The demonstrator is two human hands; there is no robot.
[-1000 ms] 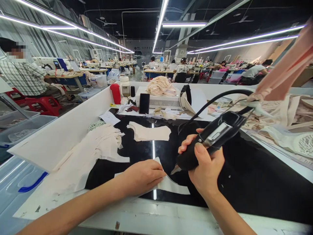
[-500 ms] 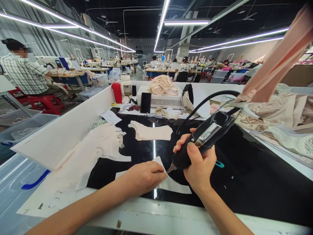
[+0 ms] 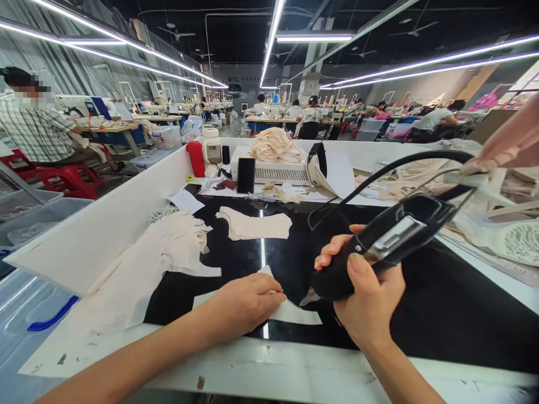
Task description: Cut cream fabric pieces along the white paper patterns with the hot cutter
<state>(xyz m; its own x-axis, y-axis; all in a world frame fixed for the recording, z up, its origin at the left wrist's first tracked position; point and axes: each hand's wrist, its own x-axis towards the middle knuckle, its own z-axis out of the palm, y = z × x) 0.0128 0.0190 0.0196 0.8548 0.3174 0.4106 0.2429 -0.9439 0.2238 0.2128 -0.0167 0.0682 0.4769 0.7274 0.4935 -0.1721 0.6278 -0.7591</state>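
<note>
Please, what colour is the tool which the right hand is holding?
The tool is mostly black, with a silver-coloured plate; the head view shows it.

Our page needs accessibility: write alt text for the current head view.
A person's right hand has its grip closed around a black handheld tool above a black work surface; the left hand rests on a pale cut piece. Pale pieces are piled at left, rows of workstations behind.

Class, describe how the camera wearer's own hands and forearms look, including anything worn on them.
The left hand and right hand are ungloved. The left forearm and right forearm show no sleeve, watch or bracelet. No ring shows, though some fingers are partly hidden.
</note>
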